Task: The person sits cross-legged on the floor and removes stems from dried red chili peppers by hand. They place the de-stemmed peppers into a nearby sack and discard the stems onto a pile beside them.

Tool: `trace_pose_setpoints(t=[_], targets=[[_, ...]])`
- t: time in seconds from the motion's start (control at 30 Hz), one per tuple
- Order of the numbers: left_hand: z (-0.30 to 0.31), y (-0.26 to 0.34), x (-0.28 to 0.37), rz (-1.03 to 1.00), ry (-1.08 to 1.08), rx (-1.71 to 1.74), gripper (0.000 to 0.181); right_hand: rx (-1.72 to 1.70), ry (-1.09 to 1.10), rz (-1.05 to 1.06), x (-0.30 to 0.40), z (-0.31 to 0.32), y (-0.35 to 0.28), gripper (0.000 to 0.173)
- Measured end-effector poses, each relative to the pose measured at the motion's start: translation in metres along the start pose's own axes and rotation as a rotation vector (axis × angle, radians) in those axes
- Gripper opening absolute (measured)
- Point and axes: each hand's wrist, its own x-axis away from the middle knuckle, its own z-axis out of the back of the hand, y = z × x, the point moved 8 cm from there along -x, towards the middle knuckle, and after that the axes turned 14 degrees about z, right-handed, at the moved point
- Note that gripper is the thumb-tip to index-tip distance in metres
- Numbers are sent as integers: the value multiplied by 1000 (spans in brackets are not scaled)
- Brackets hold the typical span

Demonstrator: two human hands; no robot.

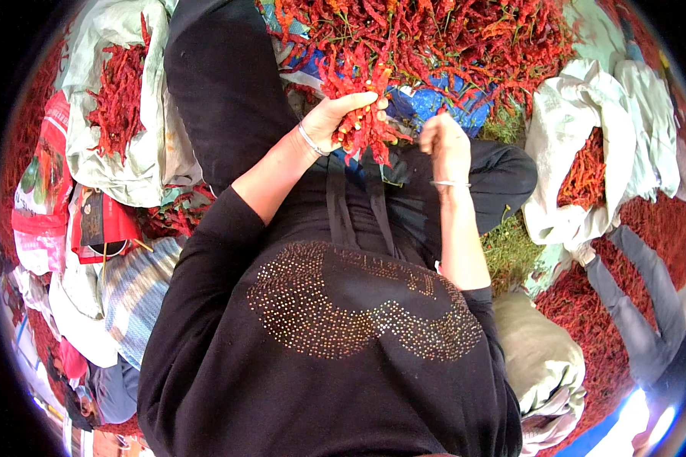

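My left hand is closed around a bunch of dried red chilli peppers. Pale cut or stemless ends show among the pods, which stick out above and below the fingers. To the right of the bunch, and apart from it, is my right hand. It is slightly blurred with curled fingers, and whether anything is pinched in it is unclear. Beyond both hands spreads a heap of red chillies with green stems, partly over blue plastic sheeting.
White woven sacks with chillies inside stand at left and right. Loose stems lie beside my right knee. A red bag with sticks is at left. Another person's legs are at right, over more chillies.
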Motion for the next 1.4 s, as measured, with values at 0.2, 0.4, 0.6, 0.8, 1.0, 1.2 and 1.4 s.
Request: trace_pose_setpoints(t=[0.2, 0.4, 0.6, 0.8, 1.0, 1.2, 1.4], targets=[[-14, 27, 40, -46, -62, 109, 23, 1323, -250, 417, -27, 37, -20, 14], [1, 155, 170, -496, -74, -63, 26, 1321, -130, 320, -78, 75, -14, 12], [109, 277, 370, -912, 1398, -634, 26, 1236, -145, 299, -94, 51, 13, 11], [136, 282, 366, -630, 2006, -1489, 36, 1305, -243, 382, -120, 25, 30, 15], [133, 305, 289, -933, 1977, -1819, 48, 1236, -288, 355, -114, 37, 39, 11], [230, 339, 389, -296, 2399, -1423, 75, 1024, -224, 176, -101, 53, 51, 11], [282, 341, 391, -455, 2035, -1194, 82, 932, -228, 206, -90, 53, 57, 10]])
